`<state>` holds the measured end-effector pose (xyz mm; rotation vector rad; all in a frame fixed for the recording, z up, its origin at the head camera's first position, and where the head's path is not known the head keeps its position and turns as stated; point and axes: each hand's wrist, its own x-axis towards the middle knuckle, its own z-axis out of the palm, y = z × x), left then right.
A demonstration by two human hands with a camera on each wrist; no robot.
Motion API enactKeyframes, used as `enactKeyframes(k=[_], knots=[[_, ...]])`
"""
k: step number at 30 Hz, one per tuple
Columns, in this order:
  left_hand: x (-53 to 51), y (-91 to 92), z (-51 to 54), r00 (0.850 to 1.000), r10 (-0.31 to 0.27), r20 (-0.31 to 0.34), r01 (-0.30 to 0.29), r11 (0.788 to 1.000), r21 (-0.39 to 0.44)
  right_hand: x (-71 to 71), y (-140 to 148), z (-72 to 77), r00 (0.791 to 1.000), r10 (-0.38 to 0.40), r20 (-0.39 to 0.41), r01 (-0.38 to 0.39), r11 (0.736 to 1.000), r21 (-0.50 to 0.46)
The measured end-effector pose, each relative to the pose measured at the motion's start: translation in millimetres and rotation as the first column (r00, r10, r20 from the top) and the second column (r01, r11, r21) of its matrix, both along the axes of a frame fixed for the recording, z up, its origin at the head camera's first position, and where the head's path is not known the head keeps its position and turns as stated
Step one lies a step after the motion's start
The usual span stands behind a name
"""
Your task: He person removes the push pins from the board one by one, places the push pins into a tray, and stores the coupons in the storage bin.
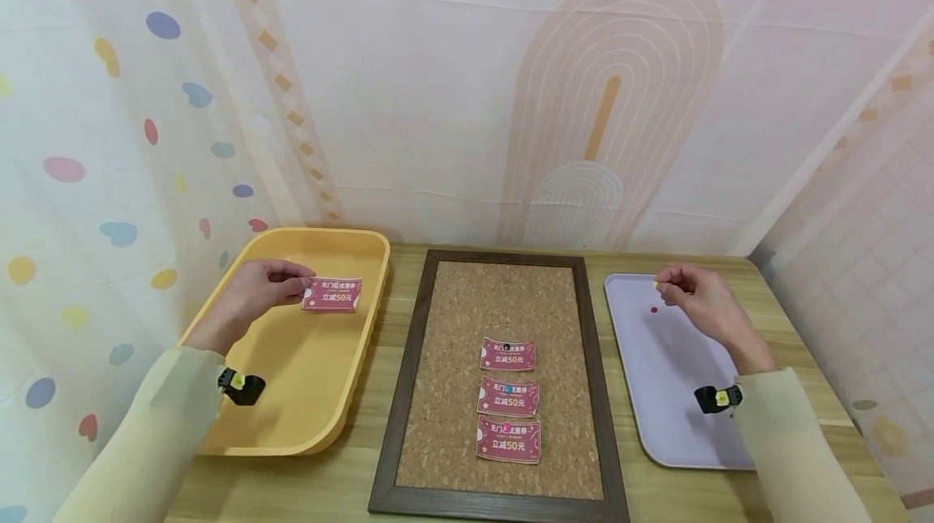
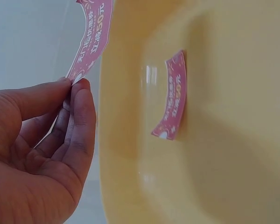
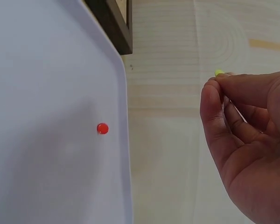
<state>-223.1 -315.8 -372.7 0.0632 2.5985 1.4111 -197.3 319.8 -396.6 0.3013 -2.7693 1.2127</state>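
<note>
My left hand (image 1: 259, 292) pinches one end of a pink paper coupon (image 1: 337, 296) between thumb and fingers, above the yellow tray (image 1: 284, 426). In the left wrist view, a second, curved coupon (image 2: 175, 98) lies in that tray. Over the far end of the lilac tray (image 1: 686, 426), my right hand (image 1: 704, 308) holds a small yellow-headed thumbtack (image 3: 219, 73) between thumb and fingertips; its point is hidden. A red thumbtack (image 3: 102, 128) lies in the lilac tray. On the framed corkboard (image 1: 445, 393), three coupons are pinned in a column with black, blue and pink tacks.
The corkboard's dark wooden frame (image 1: 409, 377) stands between the two trays on a wood-grain table (image 1: 350, 482). Behind the table hangs a patterned curtain (image 1: 438, 101), with a dotted one (image 1: 87, 280) at the left.
</note>
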Motion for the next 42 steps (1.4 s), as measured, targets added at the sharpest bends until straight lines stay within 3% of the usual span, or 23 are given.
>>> enactKeyframes(k=[11, 22, 32, 42], knots=[[-4.3, -11.5, -9.0, 0.998, -0.004, 0.063, 0.004, 1.000, -0.006, -5.0, 8, -2.4, 0.999, 0.019, 0.035, -0.020, 0.999, 0.038], [-12.1, -23.4, -26.3, 0.986, -0.057, 0.154, 0.051, 0.998, 0.039, -9.1, 18, -10.9, 0.994, 0.023, 0.107, -0.033, 0.996, 0.088], [-15.9, -26.5, -35.9, 0.976, -0.053, 0.210, 0.054, 0.999, 0.000, -16.1, 26, -20.5, 0.984, 0.055, 0.171, -0.070, 0.994, 0.084], [-19.7, -32.1, -47.2, 0.966, -0.042, 0.254, 0.037, 0.999, 0.025, -22.5, 32, -34.4, 0.983, 0.127, 0.131, -0.129, 0.992, 0.007]])
